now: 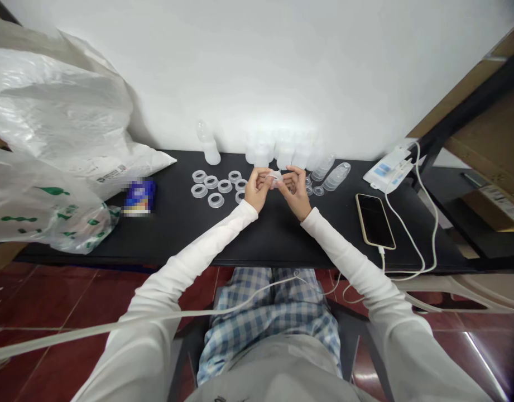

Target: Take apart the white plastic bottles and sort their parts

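At the bottom of the frame I see my checked trousers and 2 white sleeves reaching up to the black table (277, 234). At frame centre my left hand (257, 188) and right hand (296, 190) meet, fingers curled and pinching a small clear plastic piece (275, 177) between them, just above the tabletop. Left of the hands lie clear rings (217, 186). A phone (374, 220) lies to the right, on its cable. Farther back, clear bottles (282, 151) line the white wall, and plastic bags (59, 151) fill the upper left.
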Demonstrator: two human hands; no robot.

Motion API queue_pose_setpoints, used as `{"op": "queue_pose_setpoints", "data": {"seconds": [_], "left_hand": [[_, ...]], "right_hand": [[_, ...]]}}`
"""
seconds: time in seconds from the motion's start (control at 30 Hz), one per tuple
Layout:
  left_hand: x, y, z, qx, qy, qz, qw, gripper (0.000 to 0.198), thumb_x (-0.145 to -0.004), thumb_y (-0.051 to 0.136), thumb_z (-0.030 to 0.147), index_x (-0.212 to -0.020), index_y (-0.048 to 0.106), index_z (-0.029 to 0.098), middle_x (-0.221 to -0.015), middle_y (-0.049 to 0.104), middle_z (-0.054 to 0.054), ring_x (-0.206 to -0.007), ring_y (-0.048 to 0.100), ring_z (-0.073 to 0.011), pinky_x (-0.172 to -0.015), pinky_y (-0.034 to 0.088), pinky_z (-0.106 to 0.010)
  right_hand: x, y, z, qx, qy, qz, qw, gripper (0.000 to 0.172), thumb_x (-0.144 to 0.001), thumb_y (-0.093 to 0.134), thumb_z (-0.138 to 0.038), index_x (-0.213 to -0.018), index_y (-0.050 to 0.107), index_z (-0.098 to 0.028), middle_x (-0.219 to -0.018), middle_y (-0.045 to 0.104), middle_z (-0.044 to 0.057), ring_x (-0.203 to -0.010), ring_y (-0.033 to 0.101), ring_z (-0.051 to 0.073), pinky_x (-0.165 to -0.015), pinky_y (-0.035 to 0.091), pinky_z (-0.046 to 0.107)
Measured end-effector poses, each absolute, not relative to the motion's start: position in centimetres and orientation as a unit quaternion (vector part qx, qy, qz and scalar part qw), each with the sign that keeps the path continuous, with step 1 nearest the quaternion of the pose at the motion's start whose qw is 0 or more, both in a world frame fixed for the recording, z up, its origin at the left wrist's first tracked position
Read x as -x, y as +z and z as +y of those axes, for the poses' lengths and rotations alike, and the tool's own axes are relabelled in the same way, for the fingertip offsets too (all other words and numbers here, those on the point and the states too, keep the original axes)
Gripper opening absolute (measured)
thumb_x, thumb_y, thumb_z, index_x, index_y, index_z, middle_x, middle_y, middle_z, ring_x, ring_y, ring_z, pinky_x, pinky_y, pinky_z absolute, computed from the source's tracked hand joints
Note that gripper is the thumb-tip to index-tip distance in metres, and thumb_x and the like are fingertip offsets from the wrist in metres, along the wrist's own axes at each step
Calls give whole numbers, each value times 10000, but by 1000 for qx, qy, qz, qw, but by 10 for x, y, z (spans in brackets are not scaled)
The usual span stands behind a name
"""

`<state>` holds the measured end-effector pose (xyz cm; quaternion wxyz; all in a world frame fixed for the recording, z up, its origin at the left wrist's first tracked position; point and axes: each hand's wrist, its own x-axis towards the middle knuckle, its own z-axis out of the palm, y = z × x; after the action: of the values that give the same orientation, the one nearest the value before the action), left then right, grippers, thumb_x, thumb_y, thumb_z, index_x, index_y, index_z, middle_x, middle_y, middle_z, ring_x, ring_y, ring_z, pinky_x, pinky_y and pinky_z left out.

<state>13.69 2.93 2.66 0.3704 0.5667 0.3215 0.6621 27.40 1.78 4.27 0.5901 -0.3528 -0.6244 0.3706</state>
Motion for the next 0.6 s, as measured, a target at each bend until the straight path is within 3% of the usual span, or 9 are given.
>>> {"op": "queue_pose_setpoints", "data": {"seconds": [0.13,0.27,0.43,0.5,0.6], "left_hand": [[-133,24,34,-594,656,301,354,365,-845,677,535,-1018,613,220,-1022,649,-44,-787,665,-118,-736,553,-256],[-131,22,36,-613,639,305,351,267,-876,655,427,-1040,609,222,-1097,662,-66,-934,678,-158,-809,561,-286],[-127,22,41,-628,606,351,339,219,-889,554,222,-1107,568,220,-1123,659,-85,-998,671,-181,-815,569,-309],[-123,22,48,-630,593,410,289,265,-873,532,167,-1134,543,215,-1178,623,-100,-994,664,-183,-840,566,-331],[-118,24,64,-620,571,506,181,409,-817,613,159,-1204,487,191,-1297,517,-153,-1160,591,-245,-991,512,-409]], "right_hand": [[-275,41,23,347,450,-584,579,551,-805,604,-717,-1142,563,-283,-928,658,-9,-729,597,123,-739,556,307],[-277,46,23,340,473,-593,556,416,-765,712,-622,-955,656,-256,-1062,695,7,-759,605,111,-678,551,267],[-279,52,22,351,446,-571,592,407,-721,767,-586,-864,624,-233,-918,675,-6,-722,596,95,-614,534,229],[-281,52,24,367,418,-562,612,424,-730,751,-604,-831,589,-226,-840,638,-18,-662,563,81,-573,511,219],[-285,51,28,388,370,-560,631,437,-758,715,-622,-821,541,-227,-758,567,-34,-619,522,79,-540,475,220]]}}
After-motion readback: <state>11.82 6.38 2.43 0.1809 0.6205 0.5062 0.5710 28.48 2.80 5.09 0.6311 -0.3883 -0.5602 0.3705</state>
